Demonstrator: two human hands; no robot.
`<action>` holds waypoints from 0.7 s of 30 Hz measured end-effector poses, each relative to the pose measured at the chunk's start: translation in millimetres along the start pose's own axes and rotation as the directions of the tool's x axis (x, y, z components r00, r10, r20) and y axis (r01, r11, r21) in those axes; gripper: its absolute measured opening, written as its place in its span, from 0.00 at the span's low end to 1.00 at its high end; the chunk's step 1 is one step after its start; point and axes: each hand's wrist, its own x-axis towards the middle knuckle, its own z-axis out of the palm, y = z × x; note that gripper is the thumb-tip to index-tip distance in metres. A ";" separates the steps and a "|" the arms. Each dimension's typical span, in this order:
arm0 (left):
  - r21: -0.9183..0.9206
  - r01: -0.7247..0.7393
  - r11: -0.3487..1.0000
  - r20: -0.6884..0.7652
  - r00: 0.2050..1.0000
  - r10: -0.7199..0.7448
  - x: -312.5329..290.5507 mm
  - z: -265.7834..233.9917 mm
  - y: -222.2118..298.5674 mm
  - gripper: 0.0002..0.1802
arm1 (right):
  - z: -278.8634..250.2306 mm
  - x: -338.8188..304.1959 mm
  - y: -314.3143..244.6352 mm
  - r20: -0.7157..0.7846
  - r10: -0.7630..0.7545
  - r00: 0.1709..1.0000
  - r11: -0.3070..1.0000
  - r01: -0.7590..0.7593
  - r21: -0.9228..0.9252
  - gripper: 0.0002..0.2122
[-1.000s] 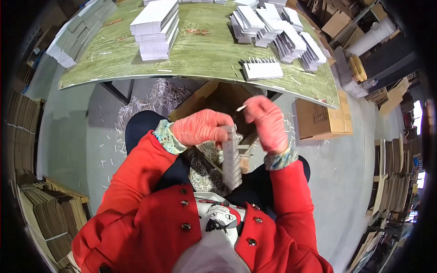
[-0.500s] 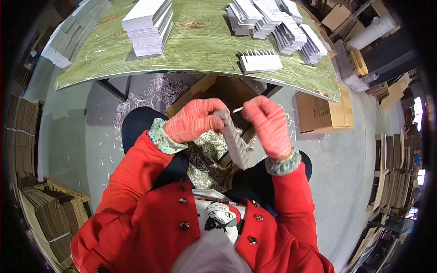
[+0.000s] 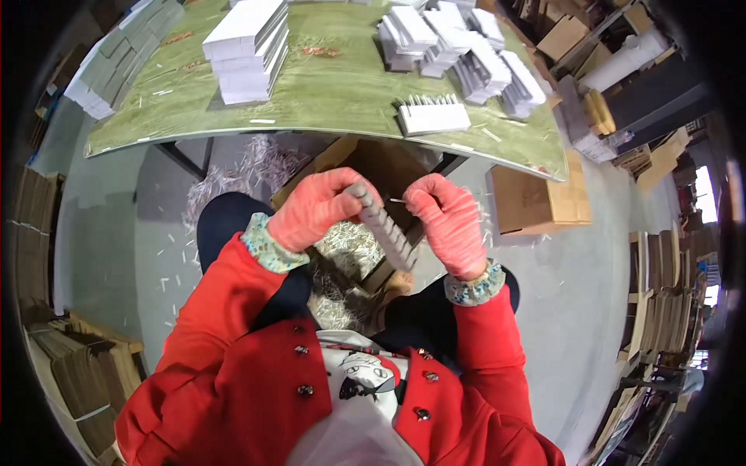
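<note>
My left hand (image 3: 315, 213), in a pink-red glove, grips the upper end of a grey-white notched stack of card strips (image 3: 390, 235), which slants down to the right. Just right of it, my gloved right hand (image 3: 451, 229) is closed in a pinch on a thin white strip (image 3: 397, 201) that points toward the stack without visibly touching it. Below both hands, an open cardboard box (image 3: 382, 165) between my knees holds a heap of thin pale scraps (image 3: 350, 250). The stack's gripped end is partly covered by my left fingers.
A green wood-patterned table (image 3: 334, 97) stands ahead. It carries a tall white stack (image 3: 245, 58), several notched stacks (image 3: 408, 31) and a single notched stack (image 3: 435, 119) near its edge. Scraps (image 3: 268, 159) litter the floor, and a closed carton (image 3: 536, 198) stands at right.
The notched stack has turned so its stepped edge shows more plainly. My right hand, with the white strip, has dropped slightly. The whole view has shifted a little.
</note>
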 end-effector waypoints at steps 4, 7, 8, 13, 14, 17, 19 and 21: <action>0.049 -0.004 0.999 -0.087 0.996 0.008 0.1 -4.8 4.0 0.16 | -8.7 9.2 8.2 -0.070 -0.423 0.903 0.737 0.298 -0.607 0.09; 0.056 0.004 0.998 -0.193 0.981 0.006 -1.2 -11.9 7.2 0.16 | 8.5 -2.0 -17.7 -0.113 -0.518 0.848 0.742 0.379 -0.553 0.13; 0.039 0.015 0.999 -0.226 0.974 -0.005 -1.2 -12.1 6.5 0.16 | 15.8 -7.4 -25.7 -0.080 -0.445 0.892 0.826 0.375 -0.421 0.14; -0.105 0.060 0.993 -0.253 0.964 -0.085 -0.9 -13.2 9.2 0.16 | 27.4 -5.7 -33.7 -0.026 -0.335 0.942 0.871 0.299 -0.390 0.15; -0.110 0.049 0.993 -0.256 0.964 -0.076 -0.7 -14.7 10.7 0.16 | 24.1 -0.8 -33.4 -0.018 -0.339 0.941 0.866 0.304 -0.398 0.15; -0.142 0.045 0.989 -0.255 0.964 -0.080 -0.2 -17.3 22.7 0.16 | -10.2 23.4 -31.7 -0.172 -0.192 0.966 0.980 0.180 -0.081 0.14; -0.119 0.092 0.989 -0.216 0.969 -0.116 0.0 -24.9 17.7 0.15 | -45.1 52.0 -46.8 -0.311 -0.142 0.940 0.982 0.173 0.073 0.14; -0.053 0.204 0.977 -0.140 0.968 -0.210 -2.8 -31.7 12.9 0.14 | -89.8 89.9 -58.3 -0.399 -0.151 0.904 0.981 0.185 0.049 0.14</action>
